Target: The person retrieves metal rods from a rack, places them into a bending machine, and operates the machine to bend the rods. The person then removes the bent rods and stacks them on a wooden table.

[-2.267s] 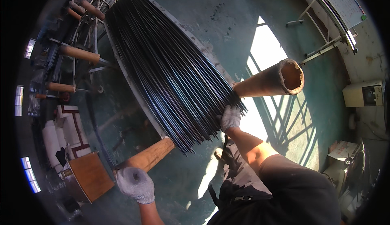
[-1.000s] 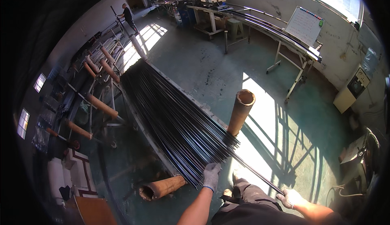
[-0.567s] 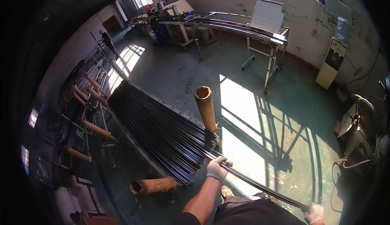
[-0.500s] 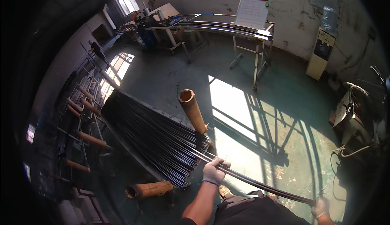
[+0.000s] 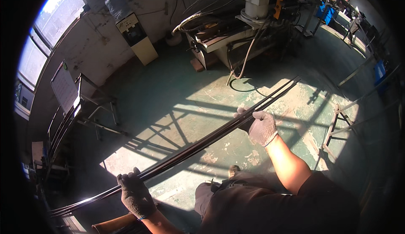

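Two gloved hands hold a bundle of long, thin, dark rods (image 5: 190,151) across the front of the wearer's body, above the floor (image 5: 156,92). The left hand (image 5: 136,194), low and to the left, has its fingers curled round the bundle, with the fingertips showing above it. The right hand (image 5: 261,128), farther forward and right of centre, is also closed round the rods, its thumb lying along the near side. The rods slope from the lower left edge up to the right, past the right hand, where their ends spread slightly apart.

Just beside the left wrist, at the bottom, lies part of a brown tube (image 5: 113,224); whether they touch cannot be told. Below the rods is one of the wearer's shoes (image 5: 233,170). Sunlight falls on the green, worn floor in a bright patch crossed by barred shadows.

Farther out, a whiteboard (image 5: 65,86) stands at the left, near tall windows (image 5: 59,10). A cream water dispenser (image 5: 137,37) is by the wall, and a large machine (image 5: 219,44) with hoses fills the top centre. A metal trestle (image 5: 332,128) stands at the right; beyond it, far off, is another person (image 5: 353,26).
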Tool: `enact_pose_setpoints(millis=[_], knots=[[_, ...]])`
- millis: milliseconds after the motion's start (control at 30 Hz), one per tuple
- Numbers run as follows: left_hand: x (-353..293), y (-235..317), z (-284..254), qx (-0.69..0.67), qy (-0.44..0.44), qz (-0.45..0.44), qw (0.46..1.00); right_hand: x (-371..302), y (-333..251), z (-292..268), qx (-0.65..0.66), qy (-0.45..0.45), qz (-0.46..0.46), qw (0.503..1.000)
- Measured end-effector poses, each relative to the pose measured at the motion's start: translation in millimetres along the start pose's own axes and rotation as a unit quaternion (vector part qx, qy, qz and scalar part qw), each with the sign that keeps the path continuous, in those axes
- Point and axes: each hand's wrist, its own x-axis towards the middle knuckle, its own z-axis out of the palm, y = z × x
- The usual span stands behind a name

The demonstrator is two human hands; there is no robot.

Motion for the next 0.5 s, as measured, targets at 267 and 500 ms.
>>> enact_pose_setpoints(millis=[267,500], knots=[[126.1,-126.8,155.1,0.432,-0.136,0.127,0.883,131.0,-80.7,43.1,-0.132,0.138,-0.166,0.968],[174.3,-200.6,216.7,0.127,-0.109,-0.020,0.986,172.0,-162.4,82.4,-0.135,0.236,-0.173,0.947]])
